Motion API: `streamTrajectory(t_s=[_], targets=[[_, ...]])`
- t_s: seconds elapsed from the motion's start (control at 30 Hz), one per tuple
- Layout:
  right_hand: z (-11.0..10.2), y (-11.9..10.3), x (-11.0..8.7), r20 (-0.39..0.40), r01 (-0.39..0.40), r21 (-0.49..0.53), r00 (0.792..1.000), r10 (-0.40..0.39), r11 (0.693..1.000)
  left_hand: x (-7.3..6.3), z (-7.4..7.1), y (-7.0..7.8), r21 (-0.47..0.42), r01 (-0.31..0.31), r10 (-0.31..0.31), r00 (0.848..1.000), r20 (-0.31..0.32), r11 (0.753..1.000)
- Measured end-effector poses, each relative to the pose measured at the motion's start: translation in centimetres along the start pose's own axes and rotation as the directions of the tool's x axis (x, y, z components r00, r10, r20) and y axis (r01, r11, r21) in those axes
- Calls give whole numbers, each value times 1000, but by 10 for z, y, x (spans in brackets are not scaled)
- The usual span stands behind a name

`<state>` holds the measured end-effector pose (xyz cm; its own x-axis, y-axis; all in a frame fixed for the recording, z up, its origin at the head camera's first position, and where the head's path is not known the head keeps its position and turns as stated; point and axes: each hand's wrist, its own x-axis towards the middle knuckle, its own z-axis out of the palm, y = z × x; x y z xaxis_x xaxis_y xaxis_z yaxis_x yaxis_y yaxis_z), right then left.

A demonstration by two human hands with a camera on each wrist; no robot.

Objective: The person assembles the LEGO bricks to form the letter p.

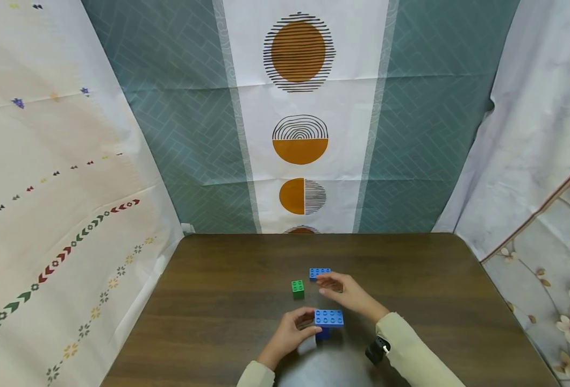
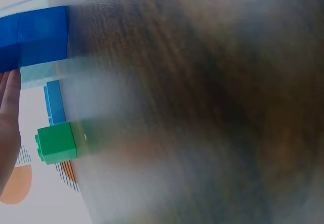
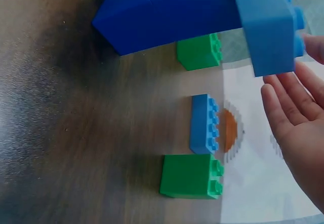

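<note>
**Blue stack [image 1: 329, 321] partly assembled, left fingers on it, three bricks loose**

Stack sits at the left fingertips, looks stood on the table [image 1: 207, 322]. Done: a light blue brick [image 3: 271, 44] is on top of a dark blue base [image 3: 167, 19], overhanging on the side toward the right hand. How many pieces make up the base, can't tell.

Not joined: a small blue brick [image 1: 316, 272] just past the right fingertips, a green brick [image 1: 297, 290] beyond the left fingers, and a second green brick [image 3: 185, 177] that the right wrist view shows on the small blue brick's other side, out of sight behind the right fingers from the head view. Judged partway: one joined piece, three separate.

Left hand [image 1: 292, 330]: fingers bent, thumb at the stack's near side, fingertips around its far side, pinching it.

Right hand [image 1: 345, 293]: reaches forward and inward above the table, fingers lightly curved side by side, thumb apart, pinching nothing. Fingertips overlap the small blue brick's corner from above; contact can't be told. Watch [image 1: 377, 350] on that wrist.
</note>
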<state>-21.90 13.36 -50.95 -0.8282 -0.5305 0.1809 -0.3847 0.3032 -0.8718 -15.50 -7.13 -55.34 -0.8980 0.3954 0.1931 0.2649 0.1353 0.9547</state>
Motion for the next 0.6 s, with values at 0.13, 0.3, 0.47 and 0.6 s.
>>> streamTrajectory(t_s=[0.13, 0.3, 0.47, 0.6], targets=[[5, 26, 16, 32, -8, 38, 999, 7, 999, 0, -1, -1, -1, 0, 0, 1000, -9, 1000], [6, 48, 29, 88, -3, 42, 996, -1, 999, 1, -1, -5, -15, -17, 17, 1000, -4, 1000], [10, 60, 39, 150, 37, -5, 988, -36, 999, 1, 1, -13, -3, 0, 0, 1000, -6, 1000], [15, 65, 46, 171, 24, -11, 985, -22, 1000, 4, 3, -28, -1, -2, 2, 1000, -3, 1000]])
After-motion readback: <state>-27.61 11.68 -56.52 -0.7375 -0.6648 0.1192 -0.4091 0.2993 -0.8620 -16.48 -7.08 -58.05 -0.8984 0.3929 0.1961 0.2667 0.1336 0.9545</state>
